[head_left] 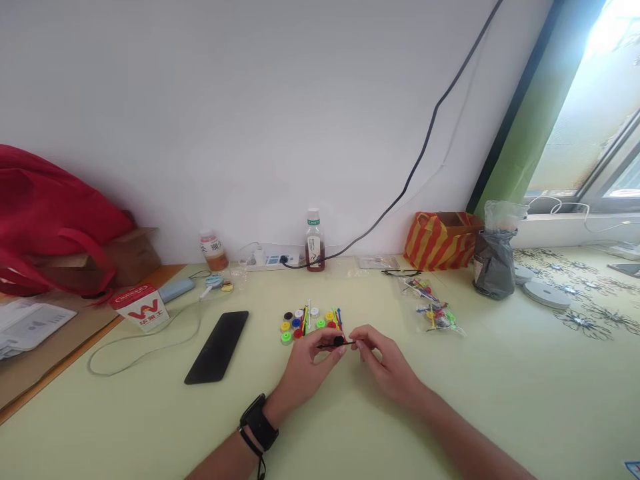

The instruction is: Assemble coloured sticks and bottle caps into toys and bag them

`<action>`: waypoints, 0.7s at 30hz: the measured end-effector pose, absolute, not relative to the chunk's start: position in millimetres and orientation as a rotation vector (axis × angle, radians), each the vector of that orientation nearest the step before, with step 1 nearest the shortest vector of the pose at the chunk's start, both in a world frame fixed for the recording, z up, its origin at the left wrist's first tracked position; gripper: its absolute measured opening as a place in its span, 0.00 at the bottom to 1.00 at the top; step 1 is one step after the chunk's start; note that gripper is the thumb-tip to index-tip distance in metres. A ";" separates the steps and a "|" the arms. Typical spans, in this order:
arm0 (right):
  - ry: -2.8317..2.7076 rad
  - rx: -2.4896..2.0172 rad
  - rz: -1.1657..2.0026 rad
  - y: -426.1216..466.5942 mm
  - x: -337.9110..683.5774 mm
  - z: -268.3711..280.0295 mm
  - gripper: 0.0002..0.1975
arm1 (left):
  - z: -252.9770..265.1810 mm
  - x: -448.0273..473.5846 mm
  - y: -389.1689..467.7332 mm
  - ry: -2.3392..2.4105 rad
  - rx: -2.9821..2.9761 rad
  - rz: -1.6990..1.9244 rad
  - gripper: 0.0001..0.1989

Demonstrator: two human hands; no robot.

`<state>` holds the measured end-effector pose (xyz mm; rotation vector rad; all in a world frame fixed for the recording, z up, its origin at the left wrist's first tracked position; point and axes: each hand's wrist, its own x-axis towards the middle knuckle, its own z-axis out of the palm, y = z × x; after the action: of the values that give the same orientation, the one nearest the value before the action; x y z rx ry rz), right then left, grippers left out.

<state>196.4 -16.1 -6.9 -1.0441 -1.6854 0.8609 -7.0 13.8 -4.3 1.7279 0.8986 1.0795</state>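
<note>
Between thumb and fingers, my left hand (311, 360) pinches a small black round piece (339, 341). A thin black stick (349, 343) runs through or beside that piece; I cannot tell which. My right hand (385, 360) grips the stick's right end with its fingertips. Just beyond my hands lie several coloured round caps, among them a yellow cap (285, 326) and a green cap (286, 338). Thin coloured arrow-tipped sticks (309, 313) lie among them, partly hidden by my left hand.
A black phone (217, 347) lies to the left, near a white cable (135, 363) and a red-white box (141, 308). Clear bags of coloured parts (436, 313) rest at the right. A bottle (314, 241), a striped bag (440, 240) and a grey bag (494, 263) stand along the wall.
</note>
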 end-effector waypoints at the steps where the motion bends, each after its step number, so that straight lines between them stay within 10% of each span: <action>1: -1.702 -1.042 0.846 -16.5 197.3 -6.5 0.14 | -5.2 -7.5 14.3 0.900 1.728 1.081 0.13; 21: -1.623 -1.051 0.958 -16.3 201.0 -3.4 0.15 | -4.6 -11.8 11.1 0.807 1.747 0.994 0.10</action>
<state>201.0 -16.3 -3.4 -1.0512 -1.6227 0.9576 -11.8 11.1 -4.6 1.7473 0.8069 0.9944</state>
